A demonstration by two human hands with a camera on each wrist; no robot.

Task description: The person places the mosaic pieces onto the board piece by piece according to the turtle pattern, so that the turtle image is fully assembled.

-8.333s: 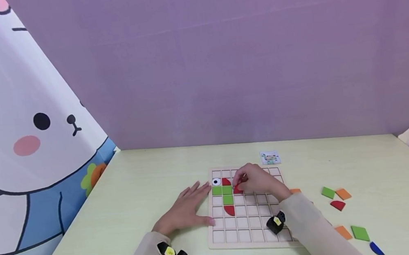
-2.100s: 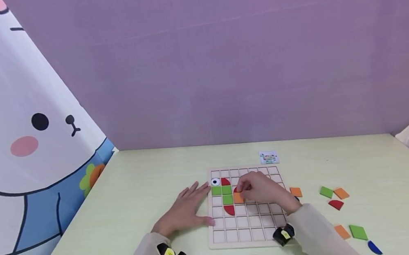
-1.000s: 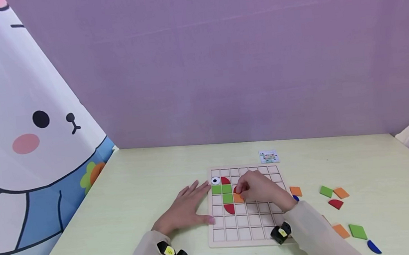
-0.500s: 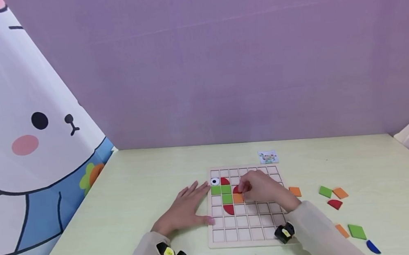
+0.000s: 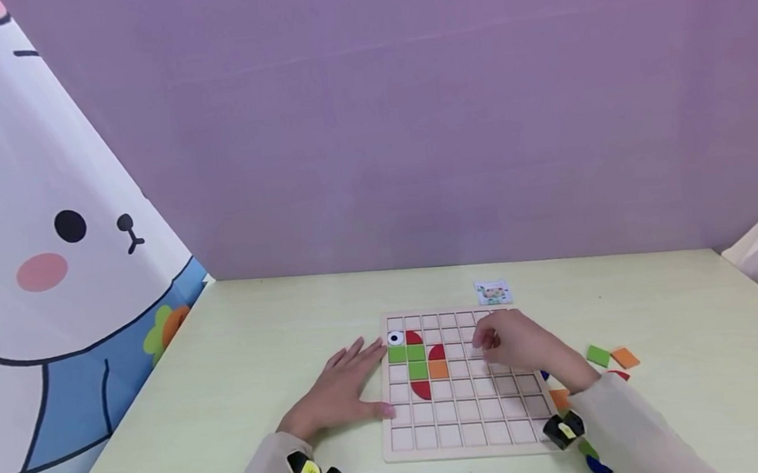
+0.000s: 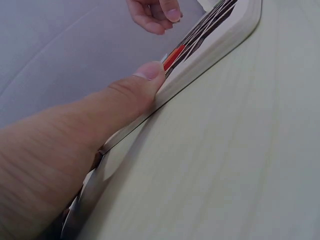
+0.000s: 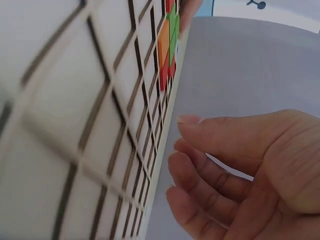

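Observation:
A wooden grid board (image 5: 473,434) lies on the table. Its upper left cells hold an eye tile (image 5: 396,338), several green squares (image 5: 418,370), an orange square (image 5: 438,370) and red rounded pieces (image 5: 437,353). My left hand (image 5: 339,394) rests at the board's left edge with fingers spread; in the left wrist view its thumb (image 6: 132,92) presses on the rim. Over the board's right part hovers my right hand (image 5: 522,341), fingers loosely bent. The right wrist view shows a gap between thumb (image 7: 220,135) and fingers, with nothing held.
Behind the board lies a small picture card (image 5: 492,292). Right of it are loose pieces: a green square (image 5: 598,355), orange squares (image 5: 625,357), a red piece (image 5: 620,375) and a blue rounded piece (image 5: 598,467). My right forearm partly covers some. A purple backdrop (image 5: 412,149) stands behind the table.
An orange square now sits below a red piece placed in the grid's third column. My right hand has left these pieces and moved right, uncovering them. The left hand stays put.

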